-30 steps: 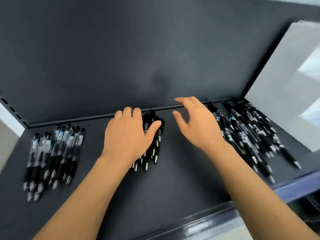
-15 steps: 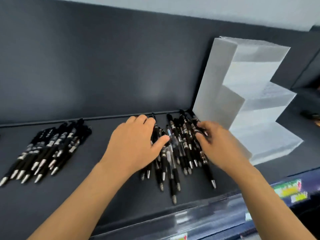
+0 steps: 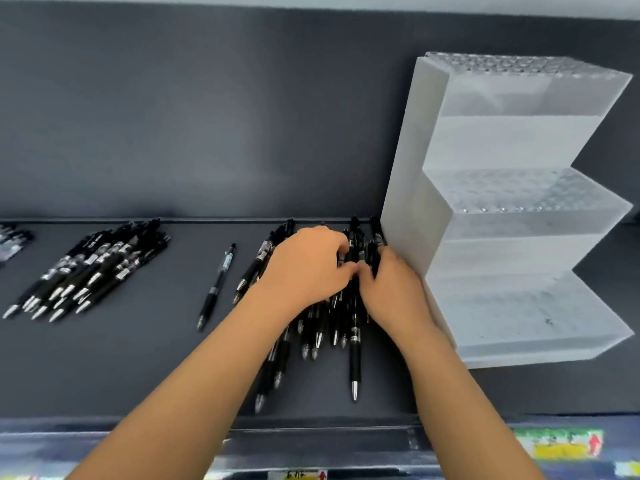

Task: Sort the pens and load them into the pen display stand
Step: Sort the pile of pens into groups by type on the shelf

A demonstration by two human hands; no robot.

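Looking down from the head camera, we see one container: the white pen display stand (image 3: 512,209), upright in the right half of the frame. It sits on the dark shelf (image 3: 138,362) against the grey back panel (image 3: 207,116). We count three stepped tiers on it, each with a top surface dotted with rows of holes. Whether anything sits inside those holes is too blurred for us to tell.

Just left of the stand's side wall lies the pile of pens (image 3: 330,329), black-bodied with silver tips pointing toward the lower edge of the frame. Both of our hands are on it. The left hand (image 3: 304,268) covers the pile's upper left part, its fingers (image 3: 337,242) curled down around pens. The right hand (image 3: 393,292) is pressed close beside the stand, its fingers (image 3: 382,258) curled into the same pens, and the two thumbs touch at the centre. We cannot tell exactly which pens each hand has hold of.

We count four groups of pens in all:
- the pile under our hands
- one lone pen (image 3: 218,285) left of it
- a fanned bundle of pens (image 3: 93,268) further left
- a small cluster of pens (image 3: 12,242) cut off by the left edge

The pens overlap too much to count within the pile, the bundle or the cluster. A blurred label strip (image 3: 561,448) runs along the lower right.
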